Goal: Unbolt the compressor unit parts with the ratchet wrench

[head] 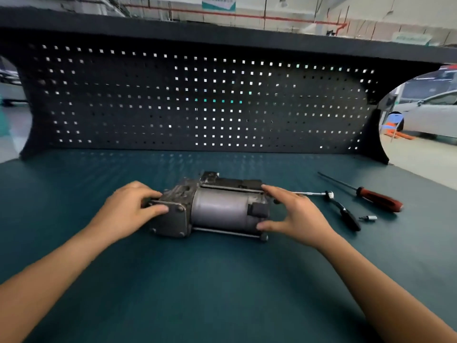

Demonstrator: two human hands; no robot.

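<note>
A grey, worn compressor unit (217,209) lies on its side in the middle of the teal bench mat (197,280). My left hand (126,209) grips its left end plate, thumb on the front face. My right hand (294,219) cups its right end, with the fingers spread around the motor cap. The ratchet wrench (342,209), black-handled with a long chrome extension, lies on the mat just right of my right hand. No hand touches it. A small loose socket (369,218) sits beside the wrench handle.
A screwdriver with a red and black handle (378,199) lies at the right, its shaft pointing to the back left. A dark pegboard (197,102) stands along the back edge of the bench. A parked car (430,115) shows beyond the right side.
</note>
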